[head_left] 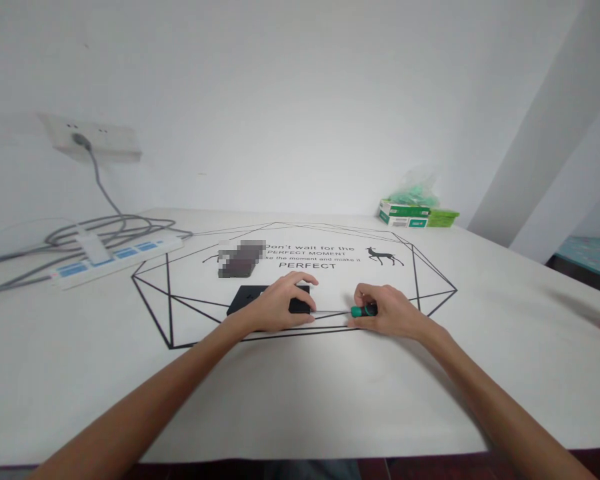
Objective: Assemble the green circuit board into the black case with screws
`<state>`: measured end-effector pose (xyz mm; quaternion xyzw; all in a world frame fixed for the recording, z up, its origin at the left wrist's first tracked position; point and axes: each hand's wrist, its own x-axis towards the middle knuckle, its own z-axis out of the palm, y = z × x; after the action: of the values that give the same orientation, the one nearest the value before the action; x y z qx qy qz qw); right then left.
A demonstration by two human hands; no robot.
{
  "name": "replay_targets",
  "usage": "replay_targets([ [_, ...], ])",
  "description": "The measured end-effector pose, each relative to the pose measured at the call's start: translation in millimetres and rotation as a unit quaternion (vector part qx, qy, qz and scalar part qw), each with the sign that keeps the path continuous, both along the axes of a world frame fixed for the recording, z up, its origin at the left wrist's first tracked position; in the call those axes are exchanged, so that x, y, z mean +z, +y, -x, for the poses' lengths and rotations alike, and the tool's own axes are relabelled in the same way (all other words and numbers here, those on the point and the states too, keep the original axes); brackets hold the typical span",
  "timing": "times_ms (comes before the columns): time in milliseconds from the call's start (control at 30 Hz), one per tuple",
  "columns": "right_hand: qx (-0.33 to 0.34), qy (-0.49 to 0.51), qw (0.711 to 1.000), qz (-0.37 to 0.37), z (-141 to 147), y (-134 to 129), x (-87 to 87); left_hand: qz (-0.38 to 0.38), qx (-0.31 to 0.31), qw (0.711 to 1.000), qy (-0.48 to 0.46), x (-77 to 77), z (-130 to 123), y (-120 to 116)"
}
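A flat black box (243,298) lies on the printed white tabletop in front of me. My left hand (281,303) grips its right part, with the thumb at the near side and the fingers curled over the top and right end. In my right hand (387,310) is a screwdriver (358,311) with a green and black handle, pinched between thumb and fingers. Its thin metal shaft points left and reaches the box's right end beside my left fingertips. The exact spot where the tip meets the box is too small to make out.
A pixelated dark object (241,260) lies behind the box. To the left are a white power strip (117,259) and coiled grey cables (95,230), plugged into a wall socket (93,139). Small green and white boxes (404,213) with a plastic bag (416,189) stand at the back right.
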<state>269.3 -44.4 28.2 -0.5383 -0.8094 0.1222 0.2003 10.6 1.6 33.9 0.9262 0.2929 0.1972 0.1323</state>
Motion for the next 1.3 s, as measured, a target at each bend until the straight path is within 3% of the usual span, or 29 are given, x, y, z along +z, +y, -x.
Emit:
replay_targets([
  [367, 0.012, -0.009, 0.999, -0.030, -4.6, 5.8, -3.5, 0.003, 0.003, 1.000, 0.009, -0.1, 0.2, -1.0],
  [633, 0.019, -0.003, 1.000, 0.000, -3.2, 2.9, -3.1, -0.005, 0.003, 1.000, 0.007, -1.8, 0.1, -0.5],
  [967, 0.010, -0.012, 0.999, -0.036, -5.3, 3.9, -2.6, -0.016, 0.002, 1.000, 0.007, -3.6, 0.9, -1.1],
  [1167, 0.024, 0.033, 0.999, 0.019, -3.8, 3.2, -3.5, -0.025, 0.001, 1.000, 0.007, -3.5, -0.1, -2.1],
  [1300, 0.016, 0.032, 0.999, 0.014, -1.5, 1.9, -0.9, -0.027, 0.000, 1.000, 0.007, -4.9, 0.3, -1.7],
])
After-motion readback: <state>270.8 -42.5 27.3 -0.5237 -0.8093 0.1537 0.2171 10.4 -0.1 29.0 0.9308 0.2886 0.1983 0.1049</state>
